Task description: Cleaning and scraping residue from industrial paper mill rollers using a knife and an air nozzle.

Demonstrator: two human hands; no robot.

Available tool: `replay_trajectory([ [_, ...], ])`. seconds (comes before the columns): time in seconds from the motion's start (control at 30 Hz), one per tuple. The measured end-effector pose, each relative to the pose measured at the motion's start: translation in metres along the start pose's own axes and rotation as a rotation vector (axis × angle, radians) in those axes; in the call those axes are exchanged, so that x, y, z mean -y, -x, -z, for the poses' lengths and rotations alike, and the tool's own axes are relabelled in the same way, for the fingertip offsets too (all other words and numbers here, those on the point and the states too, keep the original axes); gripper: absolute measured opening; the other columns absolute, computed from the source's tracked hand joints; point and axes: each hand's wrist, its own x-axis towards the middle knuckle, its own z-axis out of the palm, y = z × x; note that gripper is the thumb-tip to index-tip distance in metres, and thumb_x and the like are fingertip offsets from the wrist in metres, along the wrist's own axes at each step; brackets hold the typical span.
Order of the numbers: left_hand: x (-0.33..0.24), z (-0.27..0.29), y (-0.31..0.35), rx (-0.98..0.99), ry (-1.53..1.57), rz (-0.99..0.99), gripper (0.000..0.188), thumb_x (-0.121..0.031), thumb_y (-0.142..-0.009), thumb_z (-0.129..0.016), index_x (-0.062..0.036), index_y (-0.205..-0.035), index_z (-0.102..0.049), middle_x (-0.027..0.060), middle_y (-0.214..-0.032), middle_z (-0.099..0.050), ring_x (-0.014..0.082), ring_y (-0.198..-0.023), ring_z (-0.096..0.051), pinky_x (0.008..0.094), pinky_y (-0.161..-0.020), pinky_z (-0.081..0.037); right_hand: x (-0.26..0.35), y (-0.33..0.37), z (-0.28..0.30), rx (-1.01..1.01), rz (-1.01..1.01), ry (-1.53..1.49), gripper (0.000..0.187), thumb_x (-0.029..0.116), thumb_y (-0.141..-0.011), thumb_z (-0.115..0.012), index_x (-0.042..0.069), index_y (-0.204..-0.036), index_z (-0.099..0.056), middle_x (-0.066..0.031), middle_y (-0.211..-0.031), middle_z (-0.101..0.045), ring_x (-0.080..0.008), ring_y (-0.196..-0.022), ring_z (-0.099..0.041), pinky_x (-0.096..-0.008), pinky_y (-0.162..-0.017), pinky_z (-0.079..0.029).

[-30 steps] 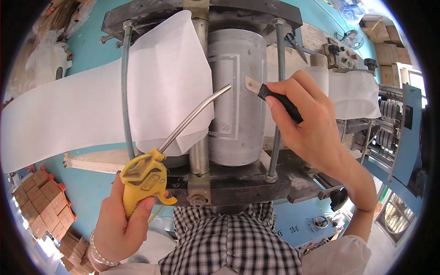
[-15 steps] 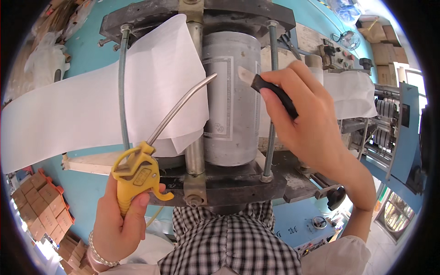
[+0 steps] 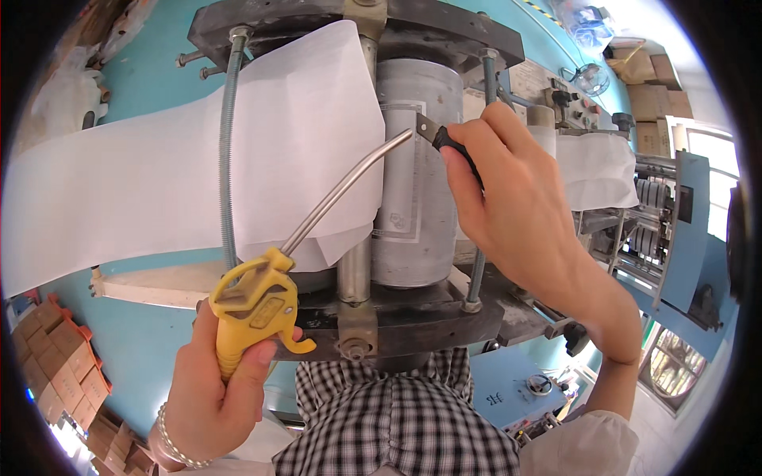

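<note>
My left hand [image 3: 222, 389] is wrapped around a yellow air blow gun [image 3: 254, 305], whose bent metal nozzle points up and right. The nozzle tip reaches over a grey metal roller [image 3: 432, 190] etched with a fine frame pattern. In my right hand [image 3: 516, 190], closed fingers grip a short black-handled knife [image 3: 427, 127] with a flat, broad blade. That blade lies at the upper part of the roller, close beside the nozzle tip; whether it touches the roller I cannot tell. A wide white sheet [image 3: 309, 143] drapes just left of the roller, partly behind the nozzle.
Threaded rods [image 3: 228, 159] stand on both sides between the dark metal frame bars [image 3: 429, 313]. A control panel [image 3: 556, 87] with knobs is at the far right. Blue machinery [image 3: 683, 238] stands beyond my right arm, and brown boxes [image 3: 59, 349] are stacked at lower left.
The knife blade has turned and now shows darker. The nozzle tip and the blade have come closer together over the roller. The machine has shifted slightly right in the view.
</note>
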Motion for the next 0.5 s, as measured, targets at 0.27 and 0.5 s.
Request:
replay_trajectory([
  [0.27, 0.004, 0.010, -0.008, 0.045, 0.013, 0.038, 0.036, -0.008, -0.099, -0.055, 0.0060, -0.130, -0.043, 0.0107, -0.094, -0.072, 0.0165, -0.063, -0.060, 0.0278, -0.061, -0.049, 0.032, -0.008, -0.003, 0.090, -0.085, 0.296, 0.009, 0.005, -0.090, -0.064, -0.002, -0.094, -0.061, -0.0150, -0.092, -0.054, -0.0394, -0.068, -0.059, -0.0457, -0.058, -0.048],
  [0.5, 0.005, 0.014, -0.014, 0.095, -0.006, 0.017, 0.031, -0.011, -0.099, -0.057, 0.0029, -0.125, -0.046, 0.0094, -0.086, -0.071, 0.0203, -0.067, -0.065, 0.0295, -0.065, -0.049, 0.027, 0.000, 0.002, 0.061, -0.087, 0.179, 0.009, 0.003, -0.087, -0.065, -0.003, -0.091, -0.060, -0.0157, -0.089, -0.055, -0.0367, -0.067, -0.060, -0.0426, -0.057, -0.049],
])
